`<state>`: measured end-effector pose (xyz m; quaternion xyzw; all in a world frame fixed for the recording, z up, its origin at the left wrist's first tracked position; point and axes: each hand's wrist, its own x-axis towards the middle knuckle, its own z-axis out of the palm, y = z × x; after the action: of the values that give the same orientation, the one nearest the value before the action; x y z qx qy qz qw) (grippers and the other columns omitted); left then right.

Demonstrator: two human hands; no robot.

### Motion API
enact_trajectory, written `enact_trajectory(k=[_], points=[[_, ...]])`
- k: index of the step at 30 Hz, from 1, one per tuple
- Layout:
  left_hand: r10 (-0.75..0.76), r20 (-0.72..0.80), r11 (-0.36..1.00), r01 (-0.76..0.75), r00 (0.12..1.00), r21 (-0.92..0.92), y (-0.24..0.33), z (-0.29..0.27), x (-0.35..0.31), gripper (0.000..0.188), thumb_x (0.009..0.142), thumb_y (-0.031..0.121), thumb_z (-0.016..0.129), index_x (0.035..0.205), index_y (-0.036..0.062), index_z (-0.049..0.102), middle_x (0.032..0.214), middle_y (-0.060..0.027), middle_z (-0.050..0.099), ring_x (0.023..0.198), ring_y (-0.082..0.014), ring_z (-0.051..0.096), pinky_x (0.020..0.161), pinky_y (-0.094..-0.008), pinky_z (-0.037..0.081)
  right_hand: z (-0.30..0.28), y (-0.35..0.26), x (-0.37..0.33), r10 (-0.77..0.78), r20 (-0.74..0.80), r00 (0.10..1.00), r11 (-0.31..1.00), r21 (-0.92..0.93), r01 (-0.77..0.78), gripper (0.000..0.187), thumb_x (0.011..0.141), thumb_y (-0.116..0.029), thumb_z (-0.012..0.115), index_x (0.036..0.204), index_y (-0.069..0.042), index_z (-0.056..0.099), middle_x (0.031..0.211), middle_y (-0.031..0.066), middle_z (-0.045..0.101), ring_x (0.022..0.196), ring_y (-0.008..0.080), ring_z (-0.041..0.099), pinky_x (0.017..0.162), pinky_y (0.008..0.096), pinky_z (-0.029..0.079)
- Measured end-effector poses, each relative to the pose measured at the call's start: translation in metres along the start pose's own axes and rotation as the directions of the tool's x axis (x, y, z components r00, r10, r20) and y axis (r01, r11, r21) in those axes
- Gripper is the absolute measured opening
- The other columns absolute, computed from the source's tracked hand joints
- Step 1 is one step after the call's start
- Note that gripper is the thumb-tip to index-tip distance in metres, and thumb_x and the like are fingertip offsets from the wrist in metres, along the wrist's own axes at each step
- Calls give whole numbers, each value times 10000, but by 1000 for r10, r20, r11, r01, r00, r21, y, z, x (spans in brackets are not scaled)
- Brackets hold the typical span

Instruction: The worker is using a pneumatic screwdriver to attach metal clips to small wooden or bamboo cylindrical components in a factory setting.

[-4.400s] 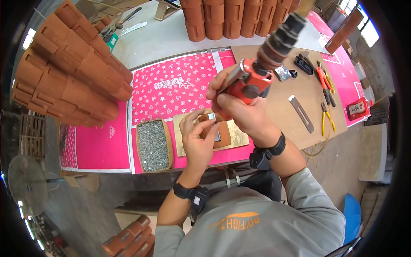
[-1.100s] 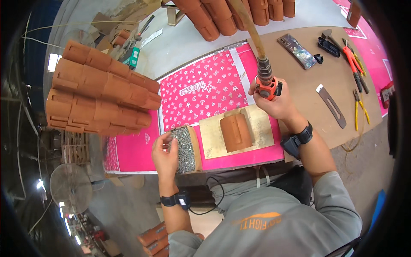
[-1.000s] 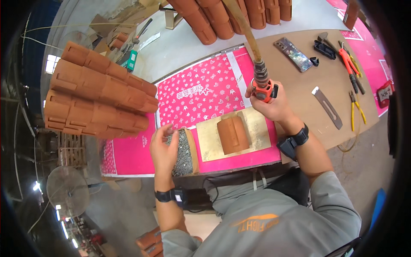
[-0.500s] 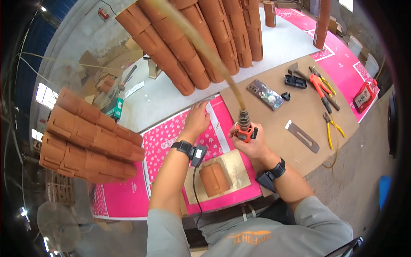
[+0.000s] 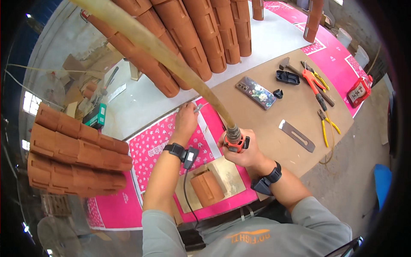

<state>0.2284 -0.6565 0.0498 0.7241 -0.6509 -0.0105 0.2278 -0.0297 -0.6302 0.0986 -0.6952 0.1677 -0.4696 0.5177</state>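
Note:
My right hand [image 5: 242,152] grips an orange tool [image 5: 234,142] with a thick tan hose [image 5: 158,47] that rises up and away to the upper left. My left hand [image 5: 186,122] reaches forward across the pink patterned sheet [image 5: 158,143] and pinches a small grey metal piece [image 5: 198,108] near the sheet's far edge. A small brown leather block [image 5: 206,187] rests on a tan board [image 5: 227,177] close to me, between my forearms.
Stacks of brown moulded pieces lie at the left [image 5: 72,156] and across the back [image 5: 188,43]. On the brown table [image 5: 282,111] are a phone [image 5: 256,92], a hammer [image 5: 295,70], pliers [image 5: 314,81], a metal blade [image 5: 296,135] and a red tin [image 5: 358,91].
My left hand left the tray of small metal parts at the near left and reached forward to the sheet's far edge. The view tilted up; my right hand keeps the tool.

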Motion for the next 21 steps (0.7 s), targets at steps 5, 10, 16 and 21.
enact_trajectory(k=[5, 10, 16, 21], points=[[-225, 330, 964, 259, 917, -63, -16, -8, -18, 394, 730, 116, 755, 1083, 0, 622, 1005, -214, 687, 945, -358, 669, 851, -434, 535, 5, 2, -3, 4, 1, 1000, 999, 32, -4, 177, 677, -36, 737, 834, -38, 656, 692, 48, 635, 592, 115, 581, 588, 271, 493], [-362, 503, 831, 516, 785, -207, -18, -38, -64, 435, 723, 94, 797, 1100, -1, 602, 897, -120, 675, 807, -215, 669, 696, -344, 548, 7, 2, -2, -13, 7, 1000, 999, 35, 13, 195, 673, -48, 749, 849, -45, 665, 691, 42, 623, 594, 107, 557, 595, 266, 484], [-410, 409, 435, 568, 816, -698, 54, -105, -114, 399, 900, 51, 703, 1271, 25, 558, 817, -15, 618, 672, -77, 563, 592, -223, 450, 1, 2, 2, -40, -13, 999, 999, -13, 40, 189, 680, -64, 758, 831, -43, 645, 656, 49, 581, 569, 118, 523, 575, 280, 470], [-365, 391, 480, 530, 845, -699, 86, -120, -157, 436, 946, 83, 673, 1365, 50, 556, 874, 44, 611, 770, -27, 555, 661, -190, 441, 2, -4, 0, 11, 94, 995, 1000, 16, -13, 160, 755, 9, 642, 912, -3, 617, 812, 62, 658, 757, 127, 626, 707, 288, 520]])
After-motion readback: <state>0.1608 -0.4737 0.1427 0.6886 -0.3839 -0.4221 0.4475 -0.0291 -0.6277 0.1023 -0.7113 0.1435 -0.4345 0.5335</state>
